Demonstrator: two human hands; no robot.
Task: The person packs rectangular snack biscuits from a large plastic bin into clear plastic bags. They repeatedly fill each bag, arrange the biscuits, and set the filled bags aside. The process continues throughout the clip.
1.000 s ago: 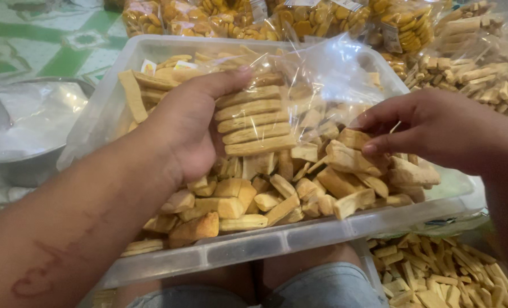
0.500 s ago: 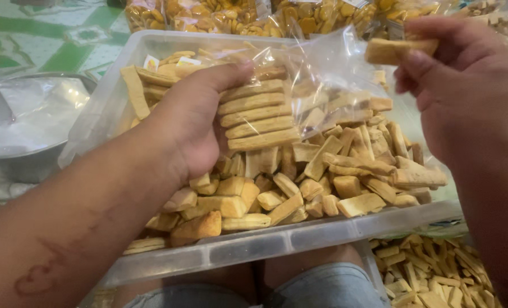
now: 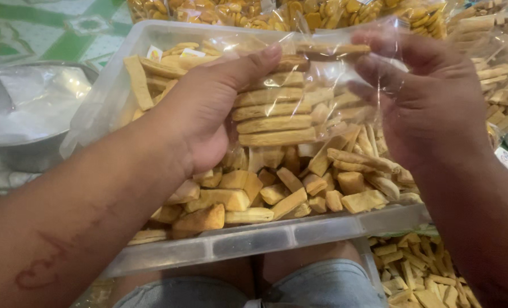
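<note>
A clear plastic tub [image 3: 277, 239] rests across the person's lap, heaped with golden cracker sticks [image 3: 299, 194]. Above it, a clear plastic bag [image 3: 317, 97] holds a neat stack of sticks [image 3: 274, 111]. The left hand [image 3: 200, 111] grips the bag's side, fingers [image 3: 248, 65] curled around the stack. The right hand [image 3: 428, 97] pinches the bag's upper edge, fingers closed on the film beside a single stick [image 3: 334, 50] at the top.
</note>
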